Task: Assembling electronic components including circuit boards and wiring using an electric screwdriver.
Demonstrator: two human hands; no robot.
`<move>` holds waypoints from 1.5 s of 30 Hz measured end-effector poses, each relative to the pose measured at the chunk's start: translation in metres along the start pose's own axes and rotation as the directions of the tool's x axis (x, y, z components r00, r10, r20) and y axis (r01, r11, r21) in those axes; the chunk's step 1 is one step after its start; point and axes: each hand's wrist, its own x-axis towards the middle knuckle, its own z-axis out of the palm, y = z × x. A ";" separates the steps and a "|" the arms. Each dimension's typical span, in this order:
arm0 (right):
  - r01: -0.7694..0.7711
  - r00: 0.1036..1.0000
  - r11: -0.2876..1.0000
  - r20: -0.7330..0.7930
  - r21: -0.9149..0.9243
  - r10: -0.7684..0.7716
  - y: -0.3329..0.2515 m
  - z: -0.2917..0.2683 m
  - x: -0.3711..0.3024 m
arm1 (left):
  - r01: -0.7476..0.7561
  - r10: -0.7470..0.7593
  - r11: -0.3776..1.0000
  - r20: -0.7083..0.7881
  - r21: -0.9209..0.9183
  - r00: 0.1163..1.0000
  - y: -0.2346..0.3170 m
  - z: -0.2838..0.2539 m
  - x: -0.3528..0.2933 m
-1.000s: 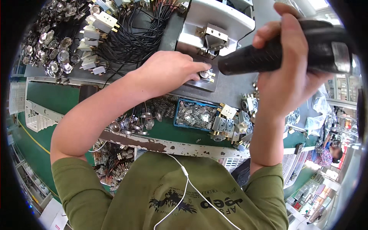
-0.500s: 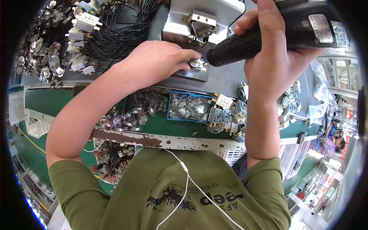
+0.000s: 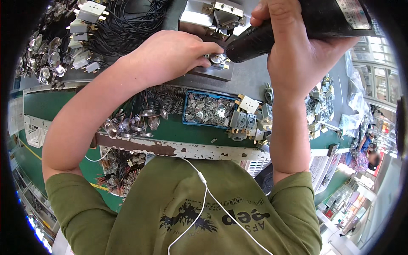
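While left hand [image 3: 170, 53] pinches part [image 3: 217, 58] on block [image 3: 214, 71], right hand [image 3: 297, 46] fisted round driver [image 3: 272, 29] (tip on part), blue tray [image 3: 209, 110] near.

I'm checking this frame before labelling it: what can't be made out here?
- Tool tip: head view, hidden where the black power screwdriver meets the small metal part.
- Left hand fingertips: behind that part.
- Screwdriver's rear: cut off by the top edge.
- Blue tray contents: too small.

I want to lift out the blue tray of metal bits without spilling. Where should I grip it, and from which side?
Probably by the two short end walls of the blue tray, coming straight down from above. It lies flat and open-topped, heaped with loose metal pieces, so it must stay level. Grey parts crowd its right end; springs sit behind.
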 end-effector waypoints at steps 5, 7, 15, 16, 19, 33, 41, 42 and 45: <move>0.236 0.948 0.452 -0.101 0.860 -0.302 0.044 0.017 0.022 | -0.024 0.024 1.000 -0.003 -0.016 1.000 -0.001 0.004 0.003; 0.222 0.969 0.795 -0.038 0.565 -0.244 0.027 0.011 0.002 | 0.009 -0.009 1.000 -0.008 0.014 1.000 -0.003 0.005 -0.003; 0.187 0.982 0.981 -0.013 0.045 -0.187 0.015 0.006 -0.009 | -0.011 0.014 0.999 -0.074 0.045 0.997 -0.004 0.012 -0.003; 0.174 0.985 0.983 -0.022 0.064 -0.173 0.018 0.004 -0.006 | -0.045 0.053 0.996 -0.118 0.074 0.992 -0.006 0.015 -0.003; 0.136 0.990 0.983 -0.048 0.125 -0.131 0.025 -0.007 0.001 | -0.103 0.139 0.976 -0.185 0.194 0.973 -0.007 0.017 -0.005; 0.132 0.991 0.915 -0.059 0.382 -0.118 0.006 -0.048 0.030 | -0.376 0.407 0.886 -0.066 0.273 0.911 0.049 0.039 -0.039; 0.303 0.940 0.928 -0.229 0.217 -0.254 -0.005 0.001 0.041 | -0.354 0.351 0.930 -0.047 -0.099 0.935 0.051 0.024 -0.037; 0.213 0.953 0.940 -0.269 0.267 -0.139 -0.003 0.003 0.039 | -0.351 0.347 0.932 -0.052 -0.094 0.936 0.052 0.023 -0.037; 0.258 0.965 0.584 -0.171 0.770 -0.200 0.020 0.016 0.046 | -0.302 0.304 0.950 0.010 -0.083 0.953 0.052 0.022 -0.038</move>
